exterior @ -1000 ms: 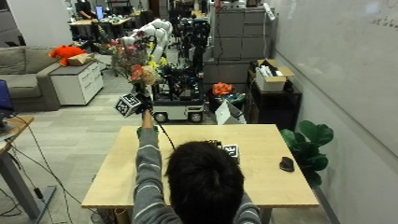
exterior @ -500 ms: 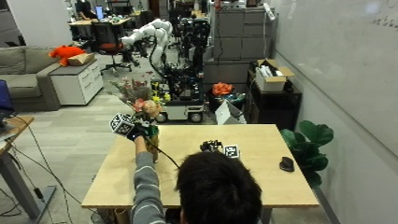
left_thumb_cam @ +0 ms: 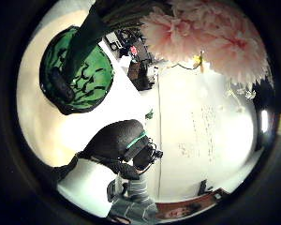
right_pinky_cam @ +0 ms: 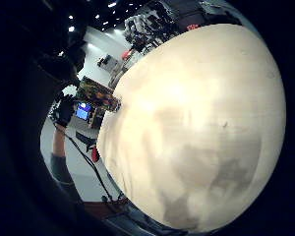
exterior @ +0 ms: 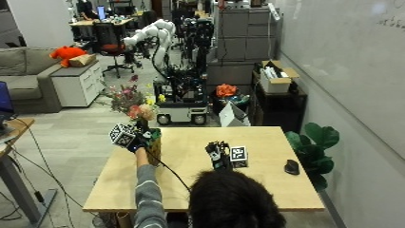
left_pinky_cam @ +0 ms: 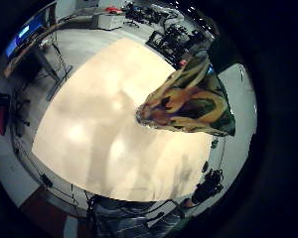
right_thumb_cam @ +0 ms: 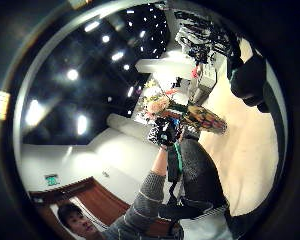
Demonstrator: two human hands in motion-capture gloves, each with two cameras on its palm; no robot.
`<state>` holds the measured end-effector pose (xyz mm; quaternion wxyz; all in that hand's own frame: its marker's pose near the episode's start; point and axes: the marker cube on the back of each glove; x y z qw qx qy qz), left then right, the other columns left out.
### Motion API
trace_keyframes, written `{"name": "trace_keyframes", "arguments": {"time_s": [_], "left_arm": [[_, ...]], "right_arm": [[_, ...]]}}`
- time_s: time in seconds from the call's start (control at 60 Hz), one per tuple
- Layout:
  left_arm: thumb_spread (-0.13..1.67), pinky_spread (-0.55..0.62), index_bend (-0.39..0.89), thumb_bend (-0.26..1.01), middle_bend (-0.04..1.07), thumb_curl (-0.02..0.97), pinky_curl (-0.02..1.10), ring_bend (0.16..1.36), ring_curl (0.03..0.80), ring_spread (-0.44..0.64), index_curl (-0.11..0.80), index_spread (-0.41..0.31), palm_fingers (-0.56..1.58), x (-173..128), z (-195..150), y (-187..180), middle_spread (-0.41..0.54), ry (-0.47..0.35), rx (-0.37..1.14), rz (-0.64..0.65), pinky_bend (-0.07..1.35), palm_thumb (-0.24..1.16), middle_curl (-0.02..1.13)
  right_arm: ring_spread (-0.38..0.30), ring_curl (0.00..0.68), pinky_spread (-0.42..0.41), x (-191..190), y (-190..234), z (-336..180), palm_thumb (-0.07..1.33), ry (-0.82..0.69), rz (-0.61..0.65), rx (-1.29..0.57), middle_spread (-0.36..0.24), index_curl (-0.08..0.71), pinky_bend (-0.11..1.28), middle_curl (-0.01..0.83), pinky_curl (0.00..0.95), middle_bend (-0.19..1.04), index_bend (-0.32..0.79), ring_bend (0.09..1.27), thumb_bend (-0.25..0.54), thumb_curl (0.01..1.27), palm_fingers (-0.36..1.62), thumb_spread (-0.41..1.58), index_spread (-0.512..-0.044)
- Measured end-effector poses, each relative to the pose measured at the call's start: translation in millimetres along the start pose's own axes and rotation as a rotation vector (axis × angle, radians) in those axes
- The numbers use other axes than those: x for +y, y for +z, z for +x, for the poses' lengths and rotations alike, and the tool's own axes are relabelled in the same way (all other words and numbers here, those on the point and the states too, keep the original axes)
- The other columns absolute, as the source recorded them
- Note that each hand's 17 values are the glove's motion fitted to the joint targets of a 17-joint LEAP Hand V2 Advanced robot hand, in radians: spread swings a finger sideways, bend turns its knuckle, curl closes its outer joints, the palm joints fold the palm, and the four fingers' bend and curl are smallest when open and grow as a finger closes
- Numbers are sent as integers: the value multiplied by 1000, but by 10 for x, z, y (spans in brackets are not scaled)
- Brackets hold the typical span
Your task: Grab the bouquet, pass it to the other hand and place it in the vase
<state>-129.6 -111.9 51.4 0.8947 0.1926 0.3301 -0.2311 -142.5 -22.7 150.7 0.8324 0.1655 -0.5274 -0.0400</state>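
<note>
Bouquet (exterior: pixel 134 105) is up at your 10 o'clock off the counter (exterior: pixel 196 190) edge, w/ left hand (exterior: pixel 136 140) fingers curled round its wrapped stems. Right hand (exterior: pixel 218 154) hovers near 12 over the counter; can't tell its fingers. No vase seen. Risk: rushed handover, stems slip, blooms drop.
</note>
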Motion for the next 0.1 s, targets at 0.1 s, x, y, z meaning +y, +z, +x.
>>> {"name": "trace_keyframes", "arguments": {"time_s": [0.1], "left_arm": [[747, 460, 90, -40, 247, 355, 307, 583, 276, 441, 160, 240, -88, 52, -98, 24, 368, -74, -56, -50, 337, 190, 342]], "right_arm": [[-188, 420, -59, -35, -16, 57, 618, 0, 10, 17, -91, 302, 178, 441, 327, 247, 130, 440, -24, 413, 1074, 1066, -240]]}}
